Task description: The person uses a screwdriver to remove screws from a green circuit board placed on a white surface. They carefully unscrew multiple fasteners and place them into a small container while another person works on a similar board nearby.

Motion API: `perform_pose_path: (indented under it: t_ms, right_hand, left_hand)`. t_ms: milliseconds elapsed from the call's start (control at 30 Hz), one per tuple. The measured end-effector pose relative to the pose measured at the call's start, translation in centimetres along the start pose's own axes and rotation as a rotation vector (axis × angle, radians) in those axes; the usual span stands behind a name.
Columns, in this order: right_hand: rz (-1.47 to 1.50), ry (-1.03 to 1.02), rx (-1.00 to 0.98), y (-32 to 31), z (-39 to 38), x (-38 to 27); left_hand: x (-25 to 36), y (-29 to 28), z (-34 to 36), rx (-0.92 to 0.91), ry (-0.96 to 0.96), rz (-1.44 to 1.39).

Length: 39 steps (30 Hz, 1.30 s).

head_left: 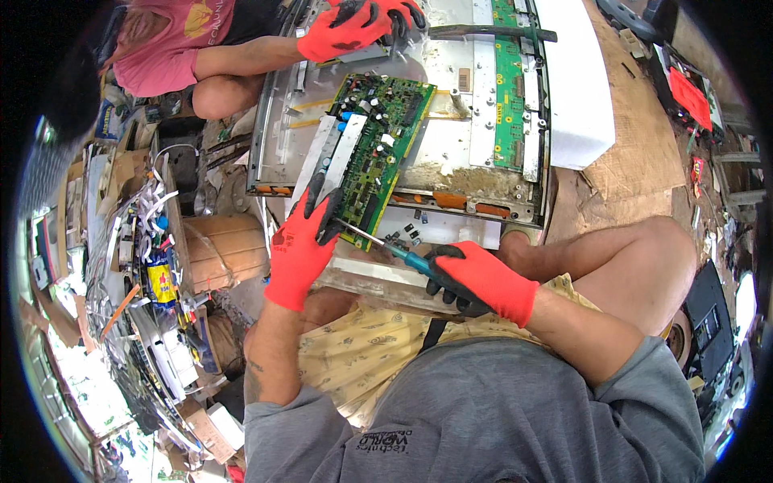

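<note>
A green circuit board (378,153) with silver metal heat sinks (341,153) and small parts lies tilted over the near edge of a flat metal panel (451,173). My left hand (302,241), in a red glove with black fingers, grips the board by its near left corner, fingers over the heat sink end. In a matching glove, my right hand (479,282) is wrapped round the teal handle of a screwdriver (412,260). The screwdriver's shaft points up and left to the board's near edge, beside my left fingertips. Exactly where its tip touches is hidden.
Small black parts (412,233) lie on a pale surface below the board. Across the panel, another person's red-gloved hands (354,30) work near a dark bar (491,32). White foam (576,88) stands at the right; piled scrap (153,298) fills the left.
</note>
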State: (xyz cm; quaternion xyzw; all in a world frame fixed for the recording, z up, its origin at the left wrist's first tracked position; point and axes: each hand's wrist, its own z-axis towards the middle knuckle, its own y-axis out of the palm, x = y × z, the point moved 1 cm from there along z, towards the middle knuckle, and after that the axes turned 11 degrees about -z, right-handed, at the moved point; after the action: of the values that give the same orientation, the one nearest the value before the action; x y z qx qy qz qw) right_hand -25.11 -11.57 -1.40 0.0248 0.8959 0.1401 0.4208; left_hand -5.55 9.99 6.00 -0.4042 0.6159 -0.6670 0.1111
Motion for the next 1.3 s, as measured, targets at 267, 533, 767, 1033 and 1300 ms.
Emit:
perform_pose_path:
  t_ms: [267, 533, 767, 1033, 1300]
  right_hand:
    - [-0.37, -0.351, 0.305, 1.4, -0.7, -1.0]
    - [-0.421, -0.347, 0.338, 0.9, -1.4, -0.5]
    - [-0.363, -0.328, 0.341, 0.6, -2.7, -0.6]
    - [-0.374, -0.347, 0.337, 0.5, -2.6, -0.3]
    - [-0.263, -0.292, 0.297, 0.4, -2.7, 0.1]
  left_hand:
    - [-0.8, 0.5, 0.0, -0.001, 0.067, 0.228]
    - [-0.1, 1.1, 0.0, -0.033, 0.106, 0.411]
    - [-0.8, 1.3, 0.0, -0.032, 0.161, 0.454]
    - [-1.4, 1.1, -0.5, -0.133, 0.218, 0.563]
    - [-1.5, 0.8, 0.3, -0.228, 0.344, 0.722]
